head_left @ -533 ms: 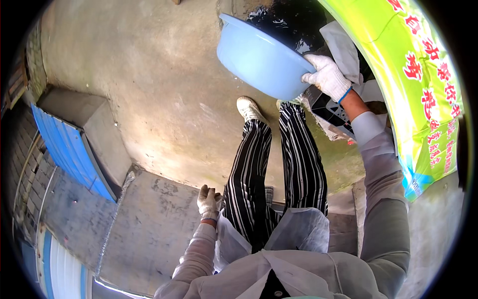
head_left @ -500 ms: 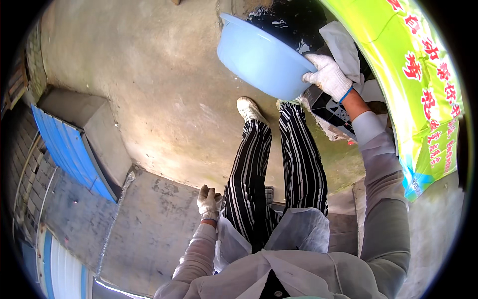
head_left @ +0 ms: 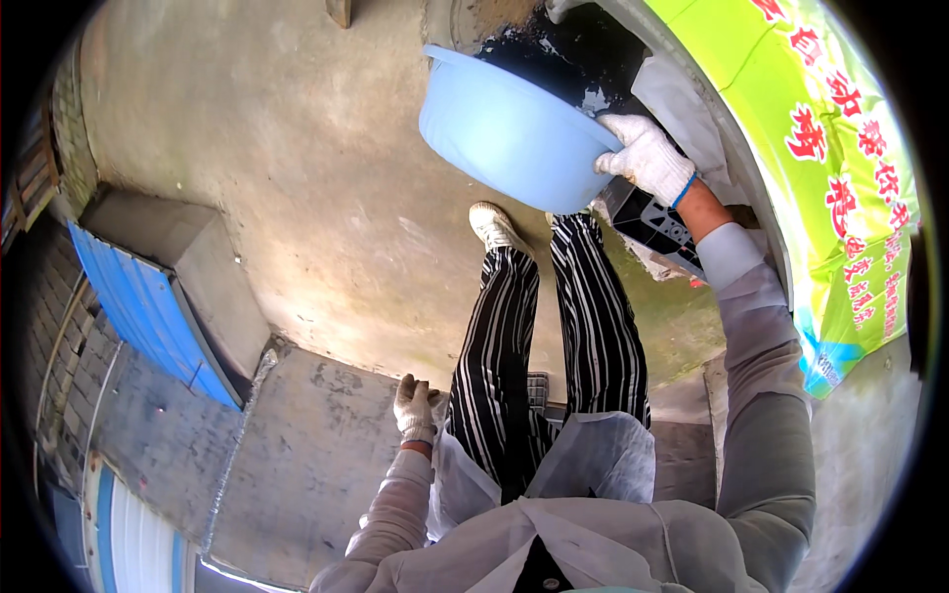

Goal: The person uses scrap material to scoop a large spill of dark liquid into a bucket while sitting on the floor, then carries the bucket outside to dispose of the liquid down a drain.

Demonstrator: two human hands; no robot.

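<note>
My right hand [head_left: 647,158], in a white knit glove with a blue cuff, grips the rim of a light blue plastic basin [head_left: 509,133]. The basin is tilted on its side, its outer wall toward me; its inside is hidden. Just past its rim lies a dark, shiny wet area [head_left: 563,44]. Down beside my left thigh hangs my left hand [head_left: 413,410], gloved in white with darkened fingertips. Its fingers are slightly bent and apart, and nothing shows in them.
A bright green printed sheet [head_left: 771,89] curves along the right. Beside my right forearm are a black plastic crate [head_left: 652,222] and a whitish cloth or sack [head_left: 687,114]. A blue corrugated panel [head_left: 148,306] leans by a concrete block [head_left: 213,262] at left. Concrete floor [head_left: 267,119] spreads ahead.
The basin and my right hand have shifted slightly left in the picture, with the grip kept. My left hand stays at my side, a touch lower.
</note>
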